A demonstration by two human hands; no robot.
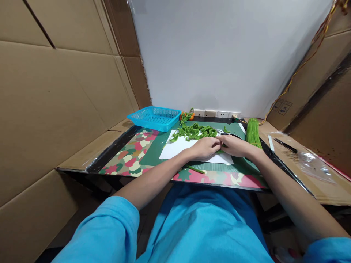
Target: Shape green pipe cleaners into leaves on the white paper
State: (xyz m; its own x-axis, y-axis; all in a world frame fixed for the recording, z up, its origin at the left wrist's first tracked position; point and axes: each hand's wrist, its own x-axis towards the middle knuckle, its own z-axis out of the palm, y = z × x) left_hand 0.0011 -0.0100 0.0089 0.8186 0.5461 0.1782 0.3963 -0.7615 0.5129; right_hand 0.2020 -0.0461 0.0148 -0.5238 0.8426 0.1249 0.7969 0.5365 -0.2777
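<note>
My left hand [206, 147] and my right hand [233, 145] meet above a white sheet of paper [174, 149]. Both have their fingers closed in a pinch around a green pipe cleaner [219, 151], mostly hidden by the fingers. Just beyond them lies a pile of curled, looped green pipe cleaner pieces [194, 130]. Scissors with dark handles [224, 133] rest behind my right hand, partly covered by it. A thick bundle of straight green pipe cleaners [253, 132] lies to the right. Near the front edge is a loose green strand [195, 169].
A blue plastic basket [161, 128] stands at the back left, beside orange flowers [191, 116] on green stems. Wall sockets [222, 114] line the back. On cardboard at right lie a white strip-like tool [271, 143], a slim black tool [286, 145] and a clear plastic bag [315, 168].
</note>
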